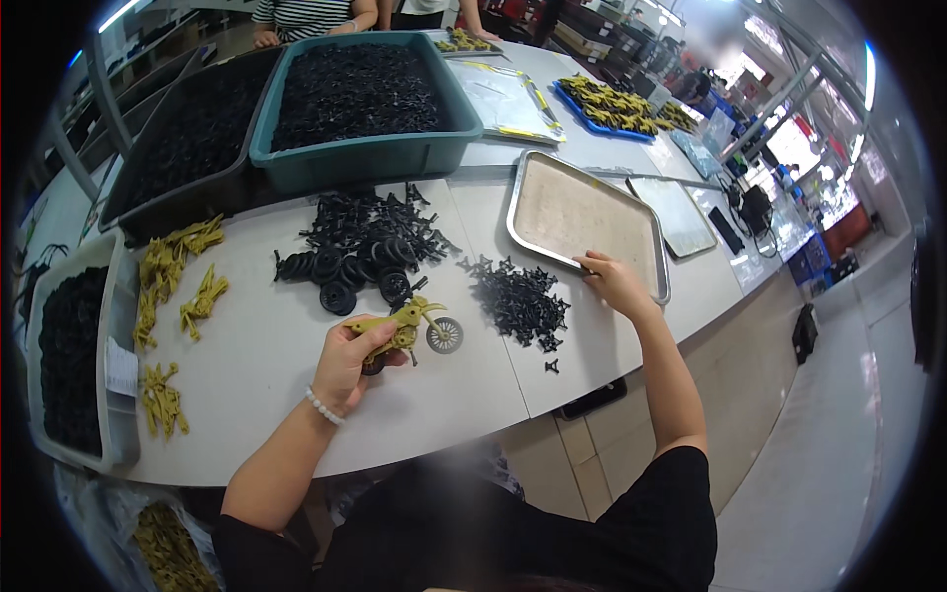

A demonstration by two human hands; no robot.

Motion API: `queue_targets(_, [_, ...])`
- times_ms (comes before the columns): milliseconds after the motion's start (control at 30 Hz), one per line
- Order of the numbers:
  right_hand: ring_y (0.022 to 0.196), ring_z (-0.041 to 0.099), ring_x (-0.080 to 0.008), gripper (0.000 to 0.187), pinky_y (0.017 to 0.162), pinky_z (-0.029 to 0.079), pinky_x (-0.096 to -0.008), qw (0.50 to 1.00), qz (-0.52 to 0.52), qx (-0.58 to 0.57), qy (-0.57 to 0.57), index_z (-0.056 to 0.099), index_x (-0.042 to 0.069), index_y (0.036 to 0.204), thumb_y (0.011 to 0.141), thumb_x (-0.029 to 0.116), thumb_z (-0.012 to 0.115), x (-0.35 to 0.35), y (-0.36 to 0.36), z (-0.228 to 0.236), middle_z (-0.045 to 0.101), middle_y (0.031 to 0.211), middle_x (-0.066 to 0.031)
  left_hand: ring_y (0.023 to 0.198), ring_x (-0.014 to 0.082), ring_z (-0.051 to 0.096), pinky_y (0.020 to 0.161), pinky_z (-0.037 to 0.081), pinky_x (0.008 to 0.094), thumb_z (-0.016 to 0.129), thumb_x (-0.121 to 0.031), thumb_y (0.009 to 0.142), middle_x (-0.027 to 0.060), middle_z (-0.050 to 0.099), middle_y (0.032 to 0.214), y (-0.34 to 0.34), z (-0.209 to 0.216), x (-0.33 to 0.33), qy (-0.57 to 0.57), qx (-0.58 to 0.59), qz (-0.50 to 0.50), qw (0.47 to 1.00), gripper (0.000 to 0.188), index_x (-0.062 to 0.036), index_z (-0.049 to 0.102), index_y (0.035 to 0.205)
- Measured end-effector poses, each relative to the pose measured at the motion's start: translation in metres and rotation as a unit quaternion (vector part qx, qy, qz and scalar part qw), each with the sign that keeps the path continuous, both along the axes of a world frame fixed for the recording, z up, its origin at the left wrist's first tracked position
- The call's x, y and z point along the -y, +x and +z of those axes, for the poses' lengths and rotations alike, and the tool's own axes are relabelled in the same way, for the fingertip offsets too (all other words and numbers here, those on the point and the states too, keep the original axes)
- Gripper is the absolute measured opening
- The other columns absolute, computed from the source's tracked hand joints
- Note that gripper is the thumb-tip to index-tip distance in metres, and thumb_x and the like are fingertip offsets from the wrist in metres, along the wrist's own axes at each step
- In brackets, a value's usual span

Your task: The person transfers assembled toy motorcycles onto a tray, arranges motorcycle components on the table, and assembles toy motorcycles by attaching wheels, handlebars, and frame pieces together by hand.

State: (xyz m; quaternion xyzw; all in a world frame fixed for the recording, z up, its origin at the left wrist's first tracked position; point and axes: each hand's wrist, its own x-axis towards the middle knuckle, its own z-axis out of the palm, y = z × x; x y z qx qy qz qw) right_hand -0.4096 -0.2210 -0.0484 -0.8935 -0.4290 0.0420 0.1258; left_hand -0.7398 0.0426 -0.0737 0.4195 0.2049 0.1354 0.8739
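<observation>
My left hand grips an olive-yellow toy motorcycle just above the white table; its spoked front wheel points right. My right hand rests on the near rim of an empty metal tray, fingers curled, with nothing seen in it. Between my hands lies a heap of small black parts. A pile of black wheels and parts sits just beyond the toy.
Yellow toy frames lie scattered at the left. A teal bin and a dark bin of black parts stand at the back, a grey bin at far left. Another person's arms show across the table. The table edge runs near my body.
</observation>
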Motion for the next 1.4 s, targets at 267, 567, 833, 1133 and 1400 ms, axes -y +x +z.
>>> queue_targets(267, [0.105,0.058,-0.0321,0.039,0.088,0.048,-0.0380,0.997,0.051,0.027,0.059,0.065,0.009,0.110,0.076,-0.006,0.056,0.012,0.004,-0.008,0.061,0.120,-0.0122,0.069,0.0151,0.063,0.063,0.055,0.0288,0.064,-0.012,0.086,0.0085,0.066,0.085,-0.004,-0.002,0.001,-0.004,-0.013,-0.013,1.000,0.012,0.0000,0.063,0.087])
queue_targets(567, [0.097,0.062,-0.0315,0.035,0.084,0.050,-0.0349,0.991,0.103,0.049,0.068,0.068,0.007,0.103,0.075,-0.007,0.053,-0.018,0.030,-0.003,0.062,0.116,-0.0113,0.070,0.0151,0.063,0.064,0.055,0.0289,0.064,-0.012,0.087,0.0092,0.066,0.086,-0.004,-0.001,-0.001,-0.008,-0.013,-0.031,0.999,0.012,0.0004,0.063,0.088])
queue_targets(833, [0.100,0.061,-0.0352,0.040,0.085,0.049,-0.0356,0.995,0.088,0.034,0.043,0.070,0.010,0.103,0.072,-0.007,0.050,-0.018,0.054,-0.012,0.063,0.114,-0.0170,0.073,0.0152,0.064,0.066,0.055,0.0288,0.064,-0.009,0.086,0.0102,0.067,0.087,-0.004,-0.001,0.002,0.002,-0.007,-0.023,1.000,0.011,0.0013,0.063,0.090])
queue_targets(1133, [0.114,0.056,-0.0295,0.048,0.093,0.046,-0.0343,0.972,0.159,-0.017,0.174,0.052,0.006,0.128,0.082,-0.003,0.055,-0.061,-0.056,0.038,0.054,0.129,-0.0144,0.076,0.0127,0.064,0.070,0.054,0.0262,0.066,-0.003,0.083,0.0092,0.067,0.089,-0.011,0.007,0.006,0.082,0.053,0.022,0.995,0.016,0.0040,0.063,0.098])
queue_targets(1400, [0.084,0.061,-0.0137,0.033,0.073,0.049,-0.0274,0.847,0.168,-0.470,0.183,0.060,-0.005,0.101,0.082,0.020,0.070,-0.121,-0.172,0.029,0.064,0.090,-0.0107,0.079,0.0068,0.061,0.070,0.049,0.0198,0.070,-0.003,0.081,0.0047,0.067,0.090,-0.016,0.018,0.013,0.204,0.050,-0.001,0.978,0.023,0.0035,0.063,0.103])
